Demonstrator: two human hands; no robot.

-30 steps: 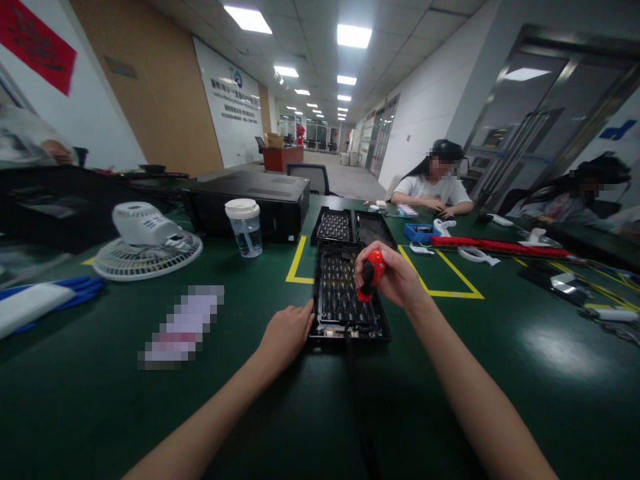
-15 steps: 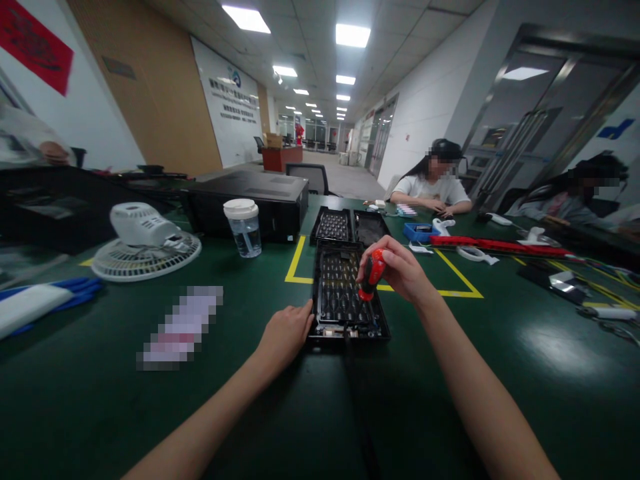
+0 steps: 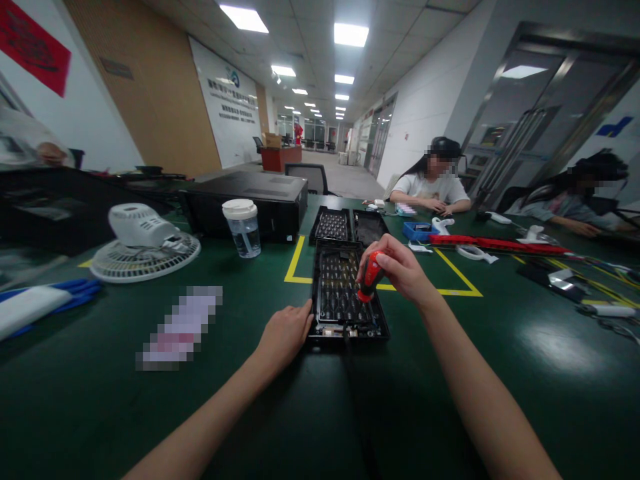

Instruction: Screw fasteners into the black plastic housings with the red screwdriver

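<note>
An open black device (image 3: 350,327) with rows of dark, rounded shapes inside lies on the green table in front of me. My right hand (image 3: 393,267) is closed round a red and black screwdriver (image 3: 370,277), tilted with its lower end over the device's right part; its tip cannot be made out. Against the device's left side edge rests my left hand (image 3: 287,330), fingers together, steadying nothing else visible. Whether those fingers grip the edge or only press on it is unclear. A black cable (image 3: 353,380) runs from the device's near edge towards me.
Beyond the device lie a black tray (image 3: 333,225) and a black cover (image 3: 370,228). Leftward are a cup (image 3: 243,230), a large black case (image 3: 245,190) and a white fan (image 3: 145,250). A blue box (image 3: 419,232) stands at right; a person (image 3: 433,187) sits behind it.
Both hands and the screwdriver keep nearly the same place, the screwdriver's handle tilting very slightly. At far right, another person's arm has come further into sight on the table.
</note>
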